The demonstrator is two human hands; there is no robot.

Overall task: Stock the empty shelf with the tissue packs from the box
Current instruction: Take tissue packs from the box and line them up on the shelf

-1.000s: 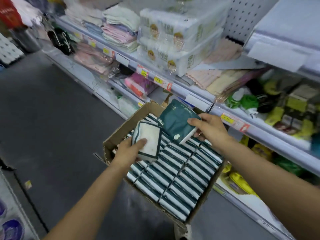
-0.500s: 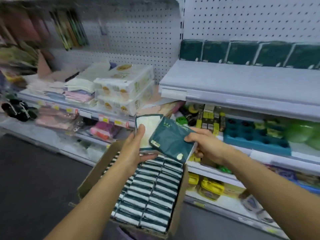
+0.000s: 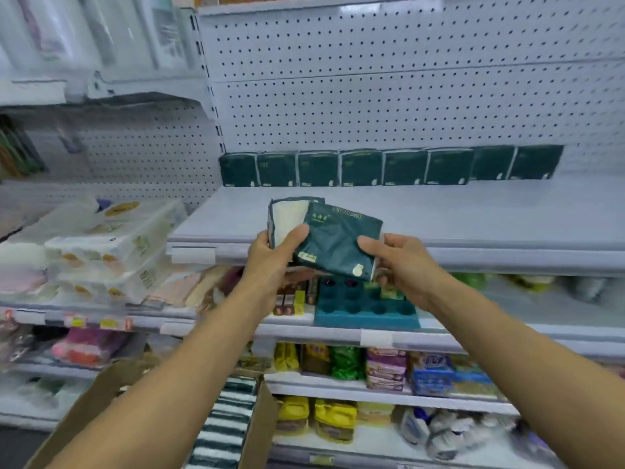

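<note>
My left hand (image 3: 275,257) grips a tissue pack (image 3: 287,216) whose cream side faces me, thumb across its front. My right hand (image 3: 402,264) pinches a dark green tissue pack (image 3: 338,243) by its right edge; this pack overlaps the other one. Both packs are held in front of the grey shelf (image 3: 439,214), just above its front lip. A row of several dark green packs (image 3: 389,165) stands along the shelf's back against the pegboard. The cardboard box (image 3: 260,421) sits low in view, with striped pack edges (image 3: 225,424) showing between my forearms.
Large white tissue bundles (image 3: 111,245) fill the shelf to the left. Below the grey shelf sits a teal tray with round holes (image 3: 365,309), and lower shelves hold colourful packets (image 3: 389,367). White pegboard (image 3: 406,96) backs the shelf.
Both hands have lifted the two packs from the box up to shelf height. My view has risen from the box to the shelf, and the two packs have come together.
</note>
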